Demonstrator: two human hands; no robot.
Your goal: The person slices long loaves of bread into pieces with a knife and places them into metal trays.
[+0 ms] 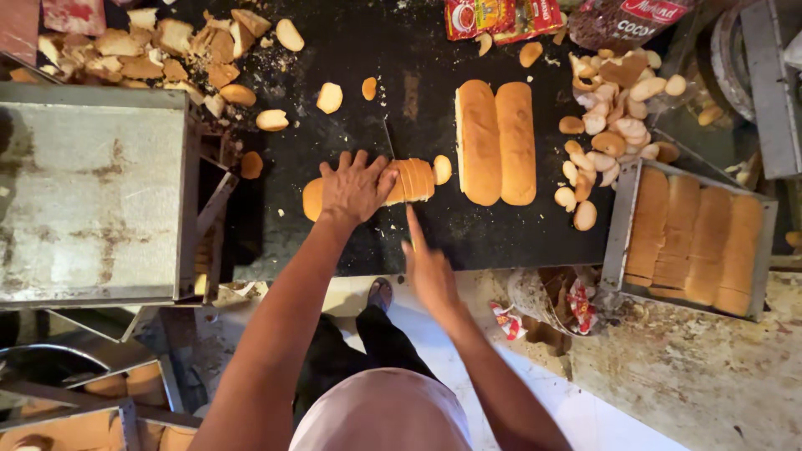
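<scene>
Bare black counter (376,50) between crust heap (167,46) and twin loaves (497,142)

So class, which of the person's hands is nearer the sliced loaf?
Left. The left hand presses on the sliced loaf; the right hand is just below it, apart, one finger pointing toward it.

- Black, crumb-strewn tabletop (418,50)
- Partly sliced golden loaf (409,180)
- Two whole long loaves (496,142), side by side
- Heaps of cut crust ends (610,134)
- Metal tray of loaves (620,234) at the tabletop's right edge
</scene>
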